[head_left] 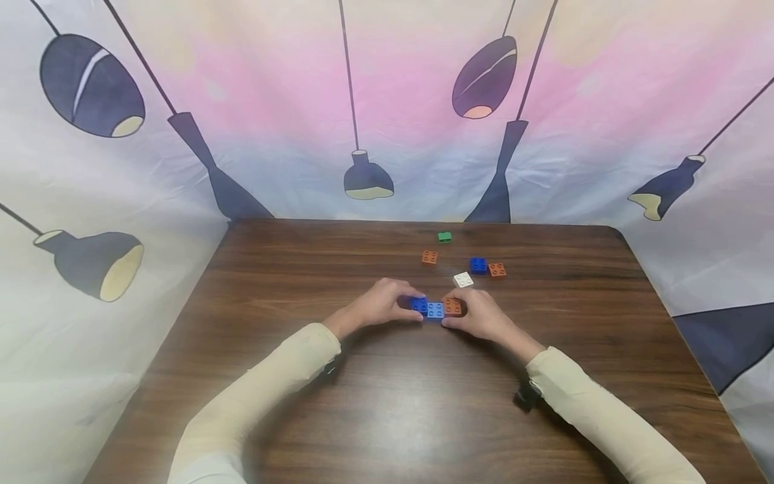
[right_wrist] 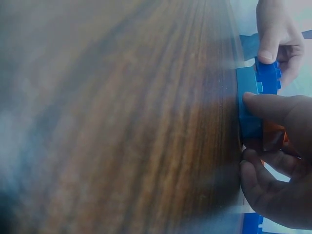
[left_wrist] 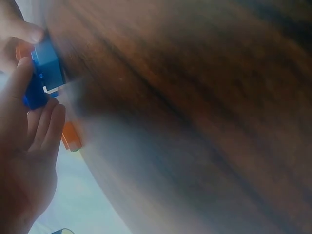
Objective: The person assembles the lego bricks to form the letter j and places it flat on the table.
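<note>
A light blue toy building brick [head_left: 435, 310] rests on the wooden table, studs showing between my two hands. My left hand [head_left: 382, 302] pinches a dark blue brick [left_wrist: 35, 92] between thumb and fingers at the light blue brick's left end. At the other end, my right hand [head_left: 480, 314] grips an orange brick [head_left: 452, 306] by its sides. From the right wrist view, the dark blue and orange bricks sit higher than the light blue brick [right_wrist: 249, 105], over its two ends. Whether they are fully pressed down cannot be told.
Beyond the hands lie a white brick [head_left: 463, 279], another dark blue brick [head_left: 478, 266] beside an orange one [head_left: 497, 269], a further orange brick [head_left: 430, 257] and a small green brick [head_left: 445, 237]. A printed cloth [head_left: 290, 134] hangs behind the table's [head_left: 375, 417] far edge.
</note>
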Tool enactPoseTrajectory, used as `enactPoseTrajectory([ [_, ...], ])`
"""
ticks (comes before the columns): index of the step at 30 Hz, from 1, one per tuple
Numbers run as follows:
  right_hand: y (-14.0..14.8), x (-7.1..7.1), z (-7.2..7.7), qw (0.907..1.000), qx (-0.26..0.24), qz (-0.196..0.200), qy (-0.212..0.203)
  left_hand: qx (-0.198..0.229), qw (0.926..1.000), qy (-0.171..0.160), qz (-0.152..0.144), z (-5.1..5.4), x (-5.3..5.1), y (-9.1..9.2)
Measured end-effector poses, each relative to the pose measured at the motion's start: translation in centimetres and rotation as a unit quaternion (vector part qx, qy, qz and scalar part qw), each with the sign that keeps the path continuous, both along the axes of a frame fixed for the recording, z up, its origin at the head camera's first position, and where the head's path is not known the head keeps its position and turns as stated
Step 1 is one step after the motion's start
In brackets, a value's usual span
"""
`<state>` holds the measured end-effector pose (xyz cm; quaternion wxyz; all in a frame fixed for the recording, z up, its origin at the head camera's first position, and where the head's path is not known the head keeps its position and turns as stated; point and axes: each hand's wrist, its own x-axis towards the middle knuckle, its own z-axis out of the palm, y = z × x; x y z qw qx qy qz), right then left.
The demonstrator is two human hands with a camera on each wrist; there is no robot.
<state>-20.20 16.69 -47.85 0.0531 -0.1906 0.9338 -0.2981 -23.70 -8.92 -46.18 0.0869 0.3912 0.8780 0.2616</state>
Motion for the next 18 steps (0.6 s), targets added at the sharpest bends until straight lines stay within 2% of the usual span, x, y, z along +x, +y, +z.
enactPoseTrajectory([
  [7, -0.01, 0.04, 0.14, 0.9999, 0.003, -0.005, -0.009, -0.009, 0.9999, 0.011, 0.003, 0.33, 0.10, 0.40],
  [18, -0.10, 0.13, 0.12, 0.9999, 0.002, -0.007, -0.008, -0.019, 0.9996, 0.000, 0.022, 0.16, 0.25, 0.74],
])
